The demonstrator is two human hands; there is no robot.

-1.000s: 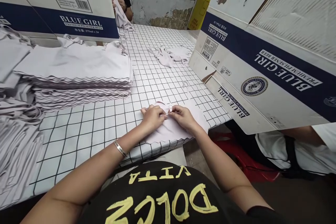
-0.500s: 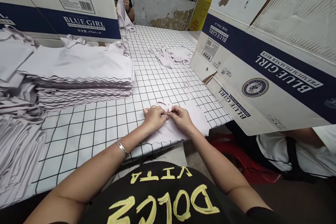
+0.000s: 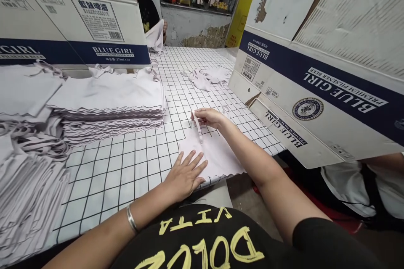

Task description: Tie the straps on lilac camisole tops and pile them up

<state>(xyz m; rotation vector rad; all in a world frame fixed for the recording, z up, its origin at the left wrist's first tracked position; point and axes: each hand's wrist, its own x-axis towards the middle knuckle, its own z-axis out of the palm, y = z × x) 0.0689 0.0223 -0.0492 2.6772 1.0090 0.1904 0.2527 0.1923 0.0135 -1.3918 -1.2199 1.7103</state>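
Note:
A pale pink garment (image 3: 217, 157) lies on the checked tablecloth at the table's front edge. My left hand (image 3: 187, 174) rests flat on its lower left corner, fingers spread. Above the garment's upper part, my right hand (image 3: 206, 117) pinches a thin pale strap (image 3: 197, 126) that rises from the cloth. The tips of the right fingers are partly hidden.
Tall stacks of pale fabric (image 3: 110, 94) stand on the left before a carton (image 3: 78, 21). Another large carton (image 3: 284, 84) borders the right side. Loose pale pieces (image 3: 208, 76) lie farther back. Across the table a person (image 3: 148, 10) holds fabric.
My hands have separated. The left moved down toward me and opened flat on the cloth; the right moved up with the strap. The view has tilted up slightly.

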